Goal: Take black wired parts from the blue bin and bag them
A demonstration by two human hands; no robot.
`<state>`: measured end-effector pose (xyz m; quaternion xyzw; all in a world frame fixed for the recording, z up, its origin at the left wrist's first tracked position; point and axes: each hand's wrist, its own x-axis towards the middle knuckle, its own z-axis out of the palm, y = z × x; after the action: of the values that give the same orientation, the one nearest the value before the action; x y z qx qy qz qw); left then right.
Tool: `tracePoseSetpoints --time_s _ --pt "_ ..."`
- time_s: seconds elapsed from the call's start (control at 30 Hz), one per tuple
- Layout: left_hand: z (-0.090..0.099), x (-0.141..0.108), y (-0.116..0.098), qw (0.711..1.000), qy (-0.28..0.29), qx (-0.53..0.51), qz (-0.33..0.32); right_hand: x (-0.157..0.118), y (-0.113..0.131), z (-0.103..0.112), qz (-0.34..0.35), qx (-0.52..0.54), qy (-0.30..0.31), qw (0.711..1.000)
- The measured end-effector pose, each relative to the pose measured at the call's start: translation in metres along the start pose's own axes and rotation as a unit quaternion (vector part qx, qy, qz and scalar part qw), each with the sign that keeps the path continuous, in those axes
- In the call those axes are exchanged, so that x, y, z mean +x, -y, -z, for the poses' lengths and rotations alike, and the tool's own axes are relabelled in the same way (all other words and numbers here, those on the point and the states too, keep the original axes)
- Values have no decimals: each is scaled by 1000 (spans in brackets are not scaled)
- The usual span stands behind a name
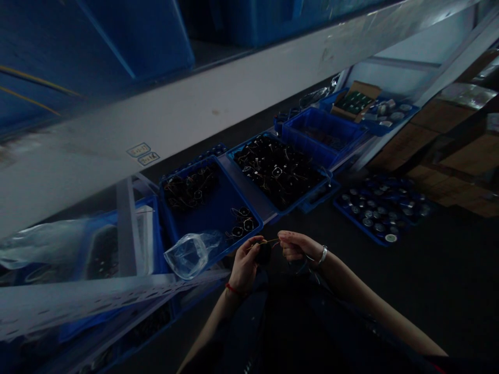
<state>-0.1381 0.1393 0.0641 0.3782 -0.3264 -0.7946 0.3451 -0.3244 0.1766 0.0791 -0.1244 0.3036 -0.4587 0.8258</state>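
Observation:
My left hand (245, 264), with a red string on the wrist, is closed on a small dark part with wires (264, 253), whose exact kind I cannot make out. A thin yellow wire (272, 240) runs from it across to my right hand (294, 245). The fingers of that hand are pinched on the wire's end, and a metal bracelet circles its wrist. Thin strands hang below the right palm, too dim to name. Just beyond my left hand is a blue tray (218, 215) with similar black wired parts (244, 223) in its near corner.
A second tray heaped with black wired parts (280, 171) is beyond my hands. Behind it stands a blue bin (319, 132); on the right lie a tray of round silver-topped parts (376, 213) and cardboard boxes (460, 150). A clear plastic bag (191, 255) overhangs the near tray. A white shelf beam (218, 104) crosses overhead.

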Motion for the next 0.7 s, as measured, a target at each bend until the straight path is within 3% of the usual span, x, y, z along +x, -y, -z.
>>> tracePoseSetpoints --time_s 0.37,0.53,0.7 --pt "12 -11 -5 994 12 108 24 16 -31 33 -99 36 21 994" --pt "14 -6 -3 977 -1 206 -46 33 -40 28 -134 9 46 990" --pt "12 0 -9 933 -19 337 -123 47 -47 19 -136 -26 40 990"
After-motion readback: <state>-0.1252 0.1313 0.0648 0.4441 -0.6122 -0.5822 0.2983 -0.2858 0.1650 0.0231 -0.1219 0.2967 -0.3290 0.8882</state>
